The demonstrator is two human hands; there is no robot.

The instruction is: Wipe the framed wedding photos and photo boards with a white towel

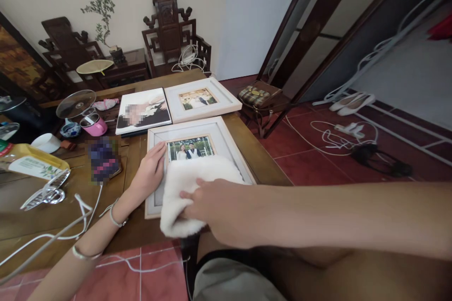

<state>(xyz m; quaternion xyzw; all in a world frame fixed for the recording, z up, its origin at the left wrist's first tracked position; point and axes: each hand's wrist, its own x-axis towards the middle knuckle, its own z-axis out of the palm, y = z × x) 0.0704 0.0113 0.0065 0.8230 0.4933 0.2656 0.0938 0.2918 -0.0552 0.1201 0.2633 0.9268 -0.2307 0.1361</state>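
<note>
Head view looks down on a wooden table [263, 162], where a white frame [228, 138] lies flat near the edge, at 6 o'clock from a second frame [203, 99] and a print [143, 110]. The left hand [150, 171] rests on the frame's left border, at 9 o'clock of the small photo [190, 149]. Its fingers are stretched and close together, pressing flat and gripping nothing. The right hand [212, 211] comes in from 4 o'clock, and its fingers are bent onto a fluffy white cloth [187, 183] and clamp it against the glass. The cloth covers the lower half of the frame and passes a little over its near edge at 6 o'clock. I judge this to be wiping of the glass. To do it well, the left hand should hold the frame firm so that it does not slide, and the cloth should go with light, even pressure in straight strokes toward 12 o'clock, also into the corners. The cable [83, 209] at 9 o'clock and the pink cup [94, 125] at 10 o'clock lie well apart from the cloth
</note>
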